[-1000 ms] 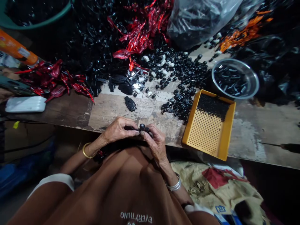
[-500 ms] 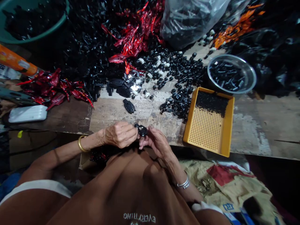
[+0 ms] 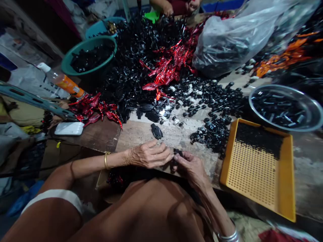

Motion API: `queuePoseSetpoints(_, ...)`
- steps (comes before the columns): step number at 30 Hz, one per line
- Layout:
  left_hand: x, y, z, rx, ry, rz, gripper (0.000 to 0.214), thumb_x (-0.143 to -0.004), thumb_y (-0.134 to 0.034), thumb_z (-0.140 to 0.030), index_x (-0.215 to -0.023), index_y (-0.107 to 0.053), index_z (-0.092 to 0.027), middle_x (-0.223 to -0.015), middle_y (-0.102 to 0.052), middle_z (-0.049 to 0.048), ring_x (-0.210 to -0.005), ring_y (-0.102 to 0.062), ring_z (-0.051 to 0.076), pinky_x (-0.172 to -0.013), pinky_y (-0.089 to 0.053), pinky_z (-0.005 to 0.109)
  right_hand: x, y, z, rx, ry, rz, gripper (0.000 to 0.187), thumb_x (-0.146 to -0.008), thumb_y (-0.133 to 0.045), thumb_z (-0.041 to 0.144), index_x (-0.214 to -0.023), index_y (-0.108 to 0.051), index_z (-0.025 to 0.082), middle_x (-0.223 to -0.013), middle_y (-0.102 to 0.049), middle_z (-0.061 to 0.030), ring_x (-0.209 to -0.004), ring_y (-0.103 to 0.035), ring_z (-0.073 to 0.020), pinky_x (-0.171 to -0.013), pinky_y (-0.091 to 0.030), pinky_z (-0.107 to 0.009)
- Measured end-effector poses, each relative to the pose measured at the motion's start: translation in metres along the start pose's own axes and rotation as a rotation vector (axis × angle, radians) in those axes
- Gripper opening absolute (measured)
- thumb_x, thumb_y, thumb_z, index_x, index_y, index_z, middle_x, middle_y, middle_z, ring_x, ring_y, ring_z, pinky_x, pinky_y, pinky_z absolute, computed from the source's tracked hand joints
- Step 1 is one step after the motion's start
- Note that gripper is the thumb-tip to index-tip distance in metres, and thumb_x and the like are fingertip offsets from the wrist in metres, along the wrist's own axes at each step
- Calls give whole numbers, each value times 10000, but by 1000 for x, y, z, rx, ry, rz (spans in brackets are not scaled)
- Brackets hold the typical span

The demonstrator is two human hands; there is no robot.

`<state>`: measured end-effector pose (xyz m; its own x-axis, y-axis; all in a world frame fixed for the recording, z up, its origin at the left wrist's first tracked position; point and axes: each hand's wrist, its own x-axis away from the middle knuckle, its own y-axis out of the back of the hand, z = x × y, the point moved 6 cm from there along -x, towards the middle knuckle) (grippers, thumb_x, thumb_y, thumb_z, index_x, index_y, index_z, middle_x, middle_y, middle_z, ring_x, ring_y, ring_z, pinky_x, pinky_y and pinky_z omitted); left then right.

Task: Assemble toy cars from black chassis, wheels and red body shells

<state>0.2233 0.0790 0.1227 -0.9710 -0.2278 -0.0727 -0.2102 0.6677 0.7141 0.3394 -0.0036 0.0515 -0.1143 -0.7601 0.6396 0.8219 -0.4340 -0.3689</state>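
My right hand (image 3: 193,166) pinches a small black plastic part (image 3: 177,153) between thumb and fingers, just over the table's near edge. Its details are dark and partly covered by the fingers. To its left, my left hand (image 3: 151,155) has its fingers stretched out with their tips close to that part; I see nothing held in them. A flat black plastic piece with ridges (image 3: 156,131) lies on the wood beyond my left hand. Further back is a cluster of similar flat black pieces (image 3: 151,112).
Small black wheel-and-axle parts (image 3: 212,132) lie beside a yellow perforated tray (image 3: 254,168) and a metal bowl (image 3: 286,127). Red pieces (image 3: 164,74), a plastic bag (image 3: 222,50), a green basin (image 3: 64,67), a bottle (image 3: 67,84) and a white case (image 3: 69,128) stand around. Another person's hands (image 3: 166,7) are at the far side.
The view has tilted up and turned left, bringing the other person's hands into sight. My left fingers have straightened off the black part, while my right hand has closed around it.
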Motion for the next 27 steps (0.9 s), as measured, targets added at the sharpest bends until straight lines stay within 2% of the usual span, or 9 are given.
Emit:
queuePoseSetpoints(3, 13, 1, 2, -194, 2, -92, 303, -858, -568, -360, -1140, -637, -274, -1153, -683, 101, -1124, -599, 253, -958, -431, 414, 1, 17, 9, 30, 152, -179, 428, -469, -857, 433, -677, -607, 155, -549, -593, 32, -426, -529, -90, -402, -428, -195)
queuePoseSetpoints(6, 32, 12, 16, -367, 129, -315, 341, -801, -644, -429, -1085, -663, -242, -1091, -695, 127, -1095, -607, 282, -953, -442, 430, 3, 34, 11, 110, 316, -328, 380, -544, -813, 453, -674, -600, 167, -541, -540, 48, -458, -483, -79, -428, -422, -197)
queuePoseSetpoints(9, 53, 32, 37, -571, 309, -564, 234, -862, -571, -324, -1045, -661, -208, -1061, -682, 132, -1036, -609, 262, -908, -471, 422, 3, 43, 8, 179, 443, -405, 336, -608, -769, 453, -662, -594, 171, -580, -532, 38, -499, -464, -78, -433, -402, -190)
queuePoseSetpoints(11, 61, 43, 48, -652, 381, -652, 209, -886, -513, -247, -1039, -646, -195, -1062, -665, 126, -1022, -592, 246, -898, -480, 415, 2, 43, 6, 187, 462, -403, 327, -629, -750, 454, -654, -584, 173, -576, -519, 39, -503, -458, -79, -437, -398, -190)
queuePoseSetpoints(14, 54, 43, 57, -654, 397, -611, 231, -885, -467, -163, -1049, -626, -195, -1064, -650, 108, -1027, -577, 229, -901, -487, 401, 2, 40, 8, 168, 453, -380, 325, -630, -747, 456, -673, -594, 172, -567, -518, 40, -488, -455, -79, -435, -403, -198)
queuePoseSetpoints(19, 24, 14, 47, -573, 265, -389, 383, -816, -417, -12, -1105, -607, -176, -1111, -638, 107, -1047, -576, 208, -888, -499, 362, 10, 44, 11, 65, 435, -399, 356, -576, -796, 453, -722, -632, 174, -615, -568, 31, -462, -471, -72, -421, -408, -202)
queuePoseSetpoints(21, 22, 13, 47, -602, 252, -380, 411, -795, -408, 14, -1094, -614, -177, -1104, -645, 101, -1027, -585, 200, -861, -505, 340, 11, 48, 10, 44, 409, -407, 375, -557, -814, 450, -750, -650, 173, -618, -580, 30, -450, -462, -65, -412, -402, -198)
queuePoseSetpoints(23, 32, 29, 54, -674, 330, -467, 389, -799, -406, 11, -1051, -634, -180, -1076, -657, 97, -1004, -589, 204, -848, -505, 338, 11, 50, 9, 46, 390, -410, 401, -536, -826, 459, -759, -660, 170, -607, -585, 26, -438, -452, -65, -396, -396, -199)
queuePoseSetpoints(27, 74, 86, 85, -853, 647, -688, 382, -792, -409, 5, -982, -667, -203, -1056, -664, 103, -1007, -574, 241, -832, -496, 368, 8, 48, 10, 67, 375, -399, 431, -504, -836, 477, -756, -670, 170, -577, -588, 21, -425, -448, -74, -380, -401, -206)
